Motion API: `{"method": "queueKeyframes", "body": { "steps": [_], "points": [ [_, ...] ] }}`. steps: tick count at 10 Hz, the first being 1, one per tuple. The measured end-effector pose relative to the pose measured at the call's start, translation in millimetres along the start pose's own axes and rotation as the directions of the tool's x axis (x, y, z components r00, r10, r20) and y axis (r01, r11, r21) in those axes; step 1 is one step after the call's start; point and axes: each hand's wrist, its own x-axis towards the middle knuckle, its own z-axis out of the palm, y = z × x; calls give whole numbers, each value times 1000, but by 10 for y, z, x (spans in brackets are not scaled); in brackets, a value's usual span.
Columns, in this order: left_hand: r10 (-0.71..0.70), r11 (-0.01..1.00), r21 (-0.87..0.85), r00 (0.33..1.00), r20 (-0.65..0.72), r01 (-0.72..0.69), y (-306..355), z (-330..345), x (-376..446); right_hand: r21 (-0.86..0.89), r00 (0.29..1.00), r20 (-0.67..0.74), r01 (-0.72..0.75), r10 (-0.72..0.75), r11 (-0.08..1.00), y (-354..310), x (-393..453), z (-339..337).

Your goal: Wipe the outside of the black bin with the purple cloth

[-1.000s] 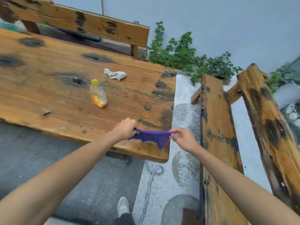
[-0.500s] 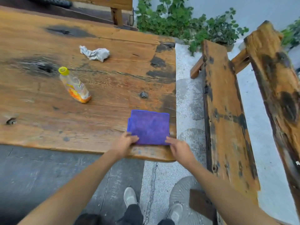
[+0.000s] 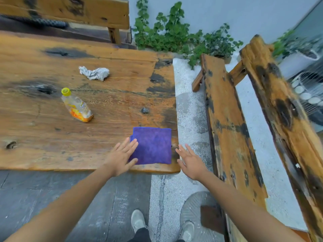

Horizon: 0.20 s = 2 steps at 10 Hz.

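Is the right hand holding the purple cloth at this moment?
No, the right hand is open with spread fingers beside the table corner, apart from the purple cloth, which lies folded flat on the table.

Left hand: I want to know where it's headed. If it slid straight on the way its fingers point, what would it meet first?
Probably the purple cloth: the left hand already overlaps its near-left edge.

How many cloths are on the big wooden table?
2. The folded purple cloth lies flat at the table's near right corner, the left hand touching its left edge. A crumpled grey-white rag sits farther back, beyond the yellow-capped plastic bottle. None seem hidden.
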Motion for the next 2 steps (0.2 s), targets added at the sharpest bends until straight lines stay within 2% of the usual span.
{"method": "queueKeyframes", "body": {
  "steps": [2],
  "points": [
    [-28,989,133,977,-212,57,-105,-1196,72,-95,966,-253,-83,56,992,73,-312,-1316]
  ]
}}
